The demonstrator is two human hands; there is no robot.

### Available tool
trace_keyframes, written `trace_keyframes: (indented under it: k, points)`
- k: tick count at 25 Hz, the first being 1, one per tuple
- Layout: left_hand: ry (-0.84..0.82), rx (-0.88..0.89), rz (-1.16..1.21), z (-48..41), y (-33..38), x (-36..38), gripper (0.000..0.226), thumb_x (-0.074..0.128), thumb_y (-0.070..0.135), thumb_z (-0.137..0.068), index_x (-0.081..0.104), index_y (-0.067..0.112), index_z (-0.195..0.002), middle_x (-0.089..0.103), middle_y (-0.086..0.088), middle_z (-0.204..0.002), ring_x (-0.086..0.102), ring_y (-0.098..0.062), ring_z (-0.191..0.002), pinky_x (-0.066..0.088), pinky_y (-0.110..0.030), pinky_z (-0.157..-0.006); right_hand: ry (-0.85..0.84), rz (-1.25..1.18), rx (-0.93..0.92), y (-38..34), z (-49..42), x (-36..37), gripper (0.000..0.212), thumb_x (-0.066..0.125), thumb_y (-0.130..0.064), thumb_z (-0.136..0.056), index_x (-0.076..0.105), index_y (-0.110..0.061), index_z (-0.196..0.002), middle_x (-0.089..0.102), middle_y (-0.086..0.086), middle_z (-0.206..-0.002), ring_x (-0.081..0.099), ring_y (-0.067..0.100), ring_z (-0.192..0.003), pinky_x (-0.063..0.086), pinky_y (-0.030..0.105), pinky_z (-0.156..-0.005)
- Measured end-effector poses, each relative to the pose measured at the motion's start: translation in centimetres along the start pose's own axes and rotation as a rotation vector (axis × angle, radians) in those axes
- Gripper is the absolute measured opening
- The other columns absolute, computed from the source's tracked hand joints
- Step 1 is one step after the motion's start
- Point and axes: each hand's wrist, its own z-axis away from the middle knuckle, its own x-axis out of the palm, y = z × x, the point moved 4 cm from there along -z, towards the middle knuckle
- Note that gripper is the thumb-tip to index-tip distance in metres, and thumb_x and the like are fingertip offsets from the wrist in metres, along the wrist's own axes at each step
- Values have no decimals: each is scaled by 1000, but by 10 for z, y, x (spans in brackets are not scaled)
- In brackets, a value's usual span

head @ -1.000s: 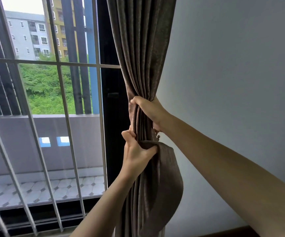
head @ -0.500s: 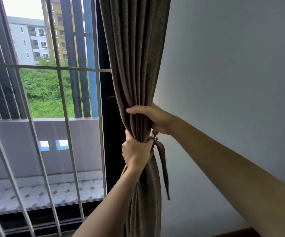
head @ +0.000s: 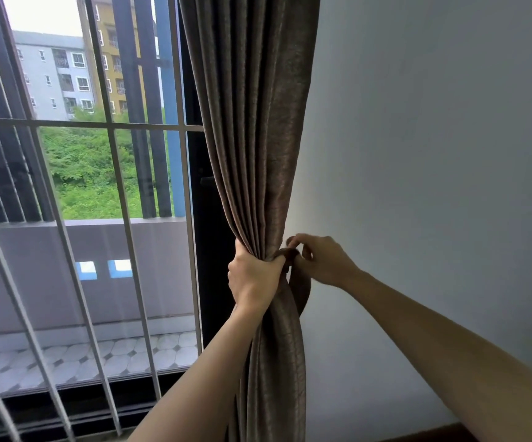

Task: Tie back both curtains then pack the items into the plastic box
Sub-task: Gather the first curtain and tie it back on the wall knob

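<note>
the left hand [head: 255,275] grips the gathered curtain [head: 258,138] to keep its folds bunched, so the right hand [head: 322,263] can pinch the tieback [head: 301,288] round it.

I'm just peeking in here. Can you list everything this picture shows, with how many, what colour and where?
curtain: one, brown, gathered beside the window
tie-back band: one, brown, looped at the curtain's right edge
window bars: several, white, left
wall: one, white, right
balcony floor: one, pale tiles, outside
buildings: two, grey and yellow, far outside
trees: green, outside
left hand: grips the gathered curtain
right hand: pinches the band's top
</note>
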Motion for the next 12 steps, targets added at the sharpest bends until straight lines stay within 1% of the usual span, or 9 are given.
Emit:
trace_keyframes:
  k: [2, 3, 5, 6, 7, 8, 10, 11, 12]
  points:
    - [-23, 8, 33, 0, 0, 0, 66, 77, 28, -68, 46, 13, -125, 61, -1, -99, 62, -25, -95, 56, -38, -80, 155, -183, 117, -3, -6, -6, 17, 51, -8, -89, 65, -16, -95, 63, -5, -76, 60, 10, -65, 46, 19, -58]
    - [-51, 16, 68, 1, -1, 0, 66, 77, 26, -69, 45, 15, -125, 59, 3, -96, 62, -21, -94, 56, -31, -76, 171, -320, 178, -2, -7, -4, 16, 50, -7, -90, 62, -16, -95, 64, -4, -77, 62, 11, -65, 48, 18, -58]
    - [-158, 40, 146, 5, -4, -4, 67, 78, 21, -69, 41, 20, -125, 57, 11, -93, 60, -6, -87, 50, -15, -66, 74, -659, 232, -3, -5, 7, 12, 50, -8, -91, 49, -16, -100, 63, 5, -84, 61, 21, -72, 50, 26, -66]
    - [-236, 50, 205, 6, -10, -6, 67, 78, 18, -69, 39, 23, -124, 58, 11, -94, 60, -5, -85, 49, -12, -64, -3, -846, 220, -4, -1, 15, 16, 53, -7, -89, 44, -14, -100, 62, 10, -88, 58, 24, -77, 48, 32, -70]
    - [-325, 51, 323, 7, -16, -9, 65, 76, 14, -70, 39, 23, -123, 62, 6, -97, 63, -9, -86, 52, -15, -67, -82, -1002, 197, -5, 3, 21, 23, 57, -5, -83, 42, -13, -98, 60, 12, -90, 56, 24, -80, 46, 35, -74]
    - [-409, 23, 490, 7, -23, -13, 63, 69, 9, -71, 39, 20, -125, 64, -1, -101, 65, -15, -89, 54, -22, -72, -164, -1092, 176, -6, 8, 25, 31, 61, -4, -75, 42, -13, -97, 60, 10, -91, 57, 22, -83, 46, 36, -78]
    - [-515, -106, 818, 1, -35, -16, 62, 50, 3, -68, 42, 16, -128, 64, -10, -106, 62, -25, -91, 52, -35, -78, -300, -1074, 126, -11, 17, 27, 55, 70, -8, -63, 41, -15, -110, 61, 5, -105, 60, 19, -99, 49, 36, -88]
    - [-559, -151, 891, -3, -36, -17, 60, 46, 2, -68, 45, 14, -126, 62, -12, -107, 61, -25, -91, 50, -36, -79, -333, -981, 104, -15, 19, 27, 69, 76, -12, -62, 38, -16, -120, 58, 3, -116, 59, 18, -108, 50, 36, -94]
    - [-589, -157, 830, -8, -34, -17, 55, 44, 1, -70, 48, 12, -124, 61, -12, -107, 61, -22, -90, 51, -34, -77, -332, -866, 89, -21, 21, 26, 79, 80, -15, -62, 35, -18, -127, 55, 1, -122, 57, 17, -112, 51, 36, -95]
